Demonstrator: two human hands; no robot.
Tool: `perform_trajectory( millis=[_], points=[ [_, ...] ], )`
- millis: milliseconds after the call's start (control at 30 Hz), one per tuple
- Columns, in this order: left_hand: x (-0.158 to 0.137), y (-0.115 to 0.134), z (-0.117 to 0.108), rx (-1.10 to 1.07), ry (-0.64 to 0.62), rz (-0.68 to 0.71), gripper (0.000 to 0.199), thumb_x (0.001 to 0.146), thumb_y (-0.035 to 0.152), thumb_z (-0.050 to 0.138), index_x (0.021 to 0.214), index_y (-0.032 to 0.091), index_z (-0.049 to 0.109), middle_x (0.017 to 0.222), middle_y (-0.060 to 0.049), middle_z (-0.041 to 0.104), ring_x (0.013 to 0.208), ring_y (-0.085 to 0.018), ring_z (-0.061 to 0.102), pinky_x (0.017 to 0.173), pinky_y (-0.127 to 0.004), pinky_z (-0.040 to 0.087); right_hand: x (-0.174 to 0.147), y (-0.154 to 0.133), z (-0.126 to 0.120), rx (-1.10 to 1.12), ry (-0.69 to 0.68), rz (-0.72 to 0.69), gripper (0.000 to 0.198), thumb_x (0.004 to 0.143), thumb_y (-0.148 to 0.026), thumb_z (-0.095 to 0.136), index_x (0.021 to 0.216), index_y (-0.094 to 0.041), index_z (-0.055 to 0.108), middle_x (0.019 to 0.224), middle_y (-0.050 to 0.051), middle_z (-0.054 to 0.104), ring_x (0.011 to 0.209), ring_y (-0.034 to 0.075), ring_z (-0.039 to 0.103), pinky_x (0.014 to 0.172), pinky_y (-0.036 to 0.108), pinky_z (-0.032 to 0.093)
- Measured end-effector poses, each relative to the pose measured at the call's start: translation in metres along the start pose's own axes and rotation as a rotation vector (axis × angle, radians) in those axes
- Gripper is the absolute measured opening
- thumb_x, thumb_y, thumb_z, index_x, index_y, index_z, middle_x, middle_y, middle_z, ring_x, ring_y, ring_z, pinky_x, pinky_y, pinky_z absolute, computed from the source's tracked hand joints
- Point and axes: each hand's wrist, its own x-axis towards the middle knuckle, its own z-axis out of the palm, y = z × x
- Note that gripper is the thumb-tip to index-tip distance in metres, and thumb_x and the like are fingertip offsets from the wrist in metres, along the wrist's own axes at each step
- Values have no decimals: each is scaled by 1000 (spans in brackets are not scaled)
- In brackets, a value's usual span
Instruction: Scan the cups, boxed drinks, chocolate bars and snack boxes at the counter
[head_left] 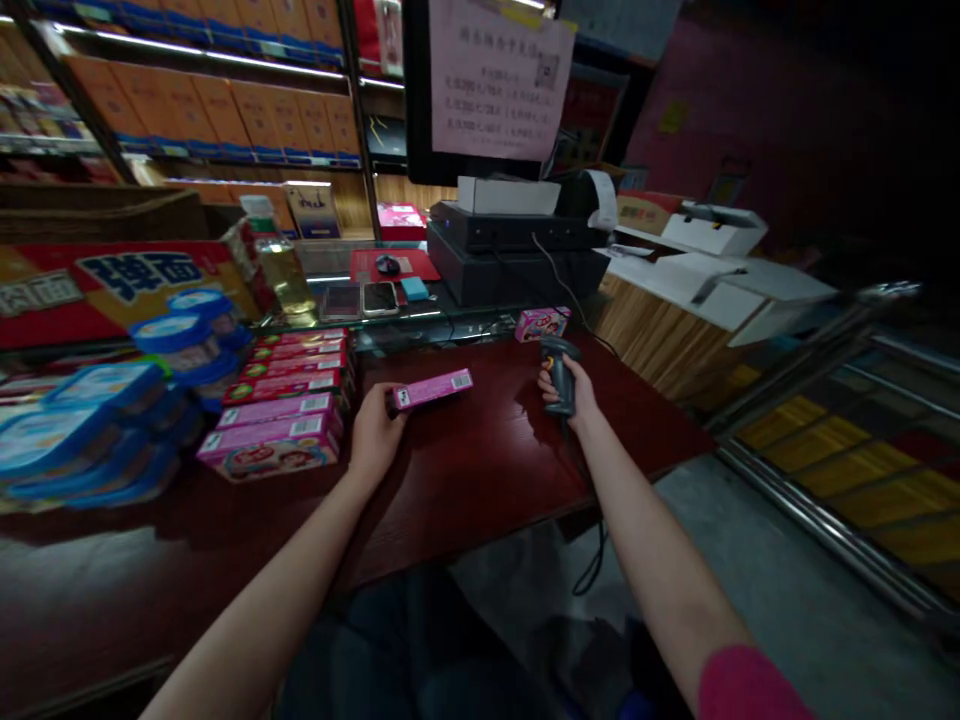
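My left hand (pixel 376 430) grips one end of a slim pink box (pixel 433 389), whose barcode end points right. In my right hand (pixel 572 390) is a dark barcode scanner (pixel 559 372), held upright by its handle with the fingers wrapped round it. A similar pink box (pixel 542 324) stands apart at the back of the counter, just behind the scanner. Left of my left hand, pink boxes (pixel 281 445) are lined up in front of several red boxes (pixel 292 370). Blue-lidded tubs (pixel 82 405) are stacked farther left.
The dark red counter (pixel 465 470) bears all this. Behind it are a bottle (pixel 279 262), a phone (pixel 379 298), a mouse (pixel 388 264) and a monitor (pixel 420 110) with a paper sign. A large carton (pixel 112 285) stands back left. A metal rail (pixel 832 500) borders the right; a cable (pixel 598 560) hangs below.
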Motion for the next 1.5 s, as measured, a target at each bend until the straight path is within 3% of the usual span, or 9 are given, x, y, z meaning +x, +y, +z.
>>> perform_trajectory(
  millis=[167, 300, 567, 800, 1000, 1233, 1500],
  points=[
    [-4, -3, -10, 1, 89, -25, 31, 82, 8, 61, 111, 18, 63, 111, -9, 71, 108, -25, 68, 99, -41, 53, -29, 52, 50, -140, -163, 145, 29, 94, -47, 61, 90, -18, 60, 63, -2, 57, 41, 9, 43, 31, 16, 33],
    [-5, -3, -8, 14, 87, -20, 33, 79, 4, 60, 109, 18, 62, 110, -9, 70, 108, -25, 67, 99, -40, 52, -46, 78, 69, -200, -209, 204, 31, 94, -49, 61, 92, -18, 63, 65, -1, 60, 40, 10, 48, 30, 19, 36],
    [-6, -4, -8, 26, 78, -19, 36, 78, 1, 57, 109, 19, 62, 110, -8, 69, 108, -25, 65, 99, -39, 51, -53, 81, 72, -213, -183, 170, 34, 92, -52, 66, 90, -17, 63, 61, -3, 59, 39, 9, 48, 30, 19, 36],
    [-4, -6, -6, -2, 74, -41, 36, 78, 1, 59, 109, 18, 61, 109, -7, 68, 105, -23, 65, 97, -38, 52, -50, 82, 69, -196, -151, 229, 35, 92, -52, 65, 90, -18, 64, 63, -2, 60, 40, 9, 51, 31, 18, 37],
    [-14, 11, -14, 54, 55, 35, 34, 83, 5, 62, 114, 19, 64, 118, -10, 64, 116, -26, 62, 106, -41, 50, -54, 81, 71, -180, -149, 185, 34, 93, -52, 63, 90, -18, 62, 61, -2, 58, 40, 9, 48, 31, 18, 35],
    [-70, 31, -62, 13, -77, 192, 42, 93, 14, 63, 133, 24, 59, 134, -10, 65, 127, -24, 63, 113, -41, 50, -66, 80, 82, -191, -142, 109, 29, 93, -48, 63, 88, -19, 62, 60, -2, 57, 41, 9, 44, 33, 18, 34],
    [-124, 2, -163, -226, -96, -159, 38, 83, 35, 78, 115, 21, 64, 116, -8, 76, 111, -25, 74, 99, -43, 61, -80, 120, 135, -107, -242, 99, 29, 93, -48, 61, 87, -20, 62, 58, -4, 51, 42, 9, 42, 33, 18, 31]
  ],
)
